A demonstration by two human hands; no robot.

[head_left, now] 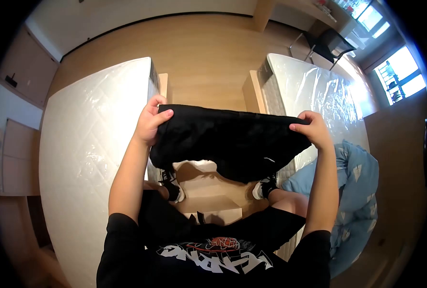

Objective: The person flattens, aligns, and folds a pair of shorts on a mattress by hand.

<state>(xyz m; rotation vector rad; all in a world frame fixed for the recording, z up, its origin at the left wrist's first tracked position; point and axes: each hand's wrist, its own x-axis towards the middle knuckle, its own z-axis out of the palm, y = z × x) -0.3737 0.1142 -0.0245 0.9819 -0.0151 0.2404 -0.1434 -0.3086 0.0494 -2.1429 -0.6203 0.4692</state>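
Note:
A black cloth garment (pixel 223 139) is stretched out in the air between both hands, its top edge nearly straight and its lower part hanging loose. My left hand (pixel 152 120) pinches the garment's left top corner between thumb and fingers. At the opposite top corner, my right hand (pixel 311 127) grips the cloth the same way. A small white mark shows near the garment's lower right. Below it, between my feet, stands a light wooden box or step (pixel 211 206).
Plastic-covered mattresses lie on the left (pixel 93 125) and the right (pixel 314 91). A blue patterned quilt (pixel 357 192) is bunched beside my right arm. Farther back at the right are a black chair (pixel 326 45) and a window (pixel 400 74). A door (pixel 29 67) is at the far left.

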